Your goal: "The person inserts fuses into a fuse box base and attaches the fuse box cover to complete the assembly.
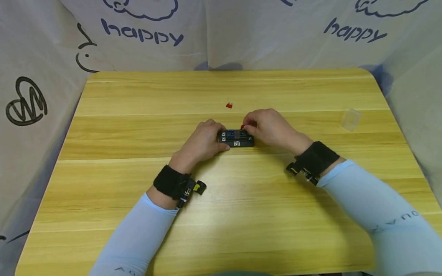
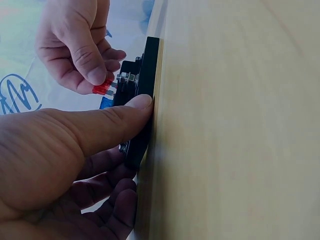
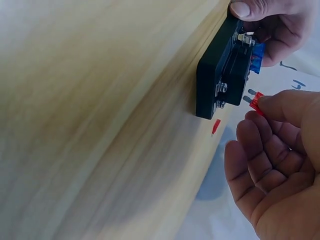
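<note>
A black fuse block with metal screw terminals lies on the table. My left hand grips its left end, thumb on the near side and fingers on the far side. In the right wrist view, a blue blade fuse sits in the block close to the left hand. My right hand pinches a red blade fuse between thumb and index finger. The two metal prongs of that red fuse point at the block, just above its right half.
Behind the block lies a second red blade fuse. A clear plastic cover rests at the right of the wooden table. White cloth with drawings hangs beyond the table's far edge and sides.
</note>
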Tool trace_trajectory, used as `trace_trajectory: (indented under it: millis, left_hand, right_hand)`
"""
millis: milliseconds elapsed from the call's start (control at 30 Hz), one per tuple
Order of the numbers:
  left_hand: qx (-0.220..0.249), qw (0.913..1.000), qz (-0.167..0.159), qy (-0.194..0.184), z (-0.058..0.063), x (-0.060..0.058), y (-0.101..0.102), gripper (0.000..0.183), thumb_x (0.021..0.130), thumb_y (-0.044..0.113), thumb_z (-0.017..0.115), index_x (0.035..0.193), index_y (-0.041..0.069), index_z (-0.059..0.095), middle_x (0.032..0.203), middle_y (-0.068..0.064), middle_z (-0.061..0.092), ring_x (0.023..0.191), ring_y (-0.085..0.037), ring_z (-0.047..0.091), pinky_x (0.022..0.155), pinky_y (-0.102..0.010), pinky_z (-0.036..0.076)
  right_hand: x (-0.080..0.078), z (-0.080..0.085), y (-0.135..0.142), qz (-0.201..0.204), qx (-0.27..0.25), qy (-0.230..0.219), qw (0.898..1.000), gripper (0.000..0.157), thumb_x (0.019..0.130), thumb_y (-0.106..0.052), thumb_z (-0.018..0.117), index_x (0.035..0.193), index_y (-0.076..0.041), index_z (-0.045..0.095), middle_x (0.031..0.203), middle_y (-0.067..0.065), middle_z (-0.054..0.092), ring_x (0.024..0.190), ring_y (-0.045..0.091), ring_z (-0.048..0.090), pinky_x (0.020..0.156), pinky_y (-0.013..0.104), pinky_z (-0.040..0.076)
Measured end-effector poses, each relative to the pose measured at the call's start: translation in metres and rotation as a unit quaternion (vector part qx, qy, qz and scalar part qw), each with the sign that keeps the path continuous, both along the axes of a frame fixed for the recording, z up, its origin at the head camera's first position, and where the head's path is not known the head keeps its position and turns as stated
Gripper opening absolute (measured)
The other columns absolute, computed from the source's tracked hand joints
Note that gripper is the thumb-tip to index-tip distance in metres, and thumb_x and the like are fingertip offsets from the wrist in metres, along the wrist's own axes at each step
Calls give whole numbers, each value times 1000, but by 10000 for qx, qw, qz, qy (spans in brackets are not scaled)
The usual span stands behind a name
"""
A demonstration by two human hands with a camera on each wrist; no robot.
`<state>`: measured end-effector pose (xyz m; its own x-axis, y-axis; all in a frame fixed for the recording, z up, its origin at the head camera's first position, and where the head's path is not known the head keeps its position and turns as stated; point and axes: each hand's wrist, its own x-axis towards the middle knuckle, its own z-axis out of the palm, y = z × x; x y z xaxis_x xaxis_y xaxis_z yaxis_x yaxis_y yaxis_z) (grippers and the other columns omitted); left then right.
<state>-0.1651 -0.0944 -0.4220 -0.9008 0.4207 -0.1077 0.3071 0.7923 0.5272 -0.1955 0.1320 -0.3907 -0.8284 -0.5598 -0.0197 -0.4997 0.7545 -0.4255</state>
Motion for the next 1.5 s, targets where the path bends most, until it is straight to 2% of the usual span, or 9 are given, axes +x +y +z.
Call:
trace_trajectory:
  millis: [233,600,1033,1500]
  left_hand:
    - [3,10000,-5,7,0,0,0,56,80,38,78,123,9,59,112,-6,55,98,-22,47,91,-38,41]
    - [-10,10000,-31,18,0,0,0,56,80,38,78,123,8,59,112,-7,55,98,-23,47,92,-39,41]
    - [-36,10000,15,-23,0,0,0,56,80,39,77,124,9,59,112,-6,55,99,-23,47,91,-38,42]
    - [-41,10000,5,-24,0,0,1,56,80,38,77,124,9,59,113,-7,55,99,-23,47,91,-39,42]
  right_hand:
    - [2,-1,0,80,85,25,9999,13,93,-20,62,101,-13,70,95,5,70,78,17,60,71,38,50]
    - [4,-3,-2,142,218,97,9996,12,92,-21,64,99,-13,70,91,3,68,77,17,58,71,37,48]
    - [4,-5,-1,303,139,206,9992,17,94,-26,63,102,-13,71,93,3,67,78,16,58,70,36,48]
    - [4,-5,-2,362,140,259,9989,12,94,-23,63,100,-15,70,93,2,67,80,17,58,72,37,48]
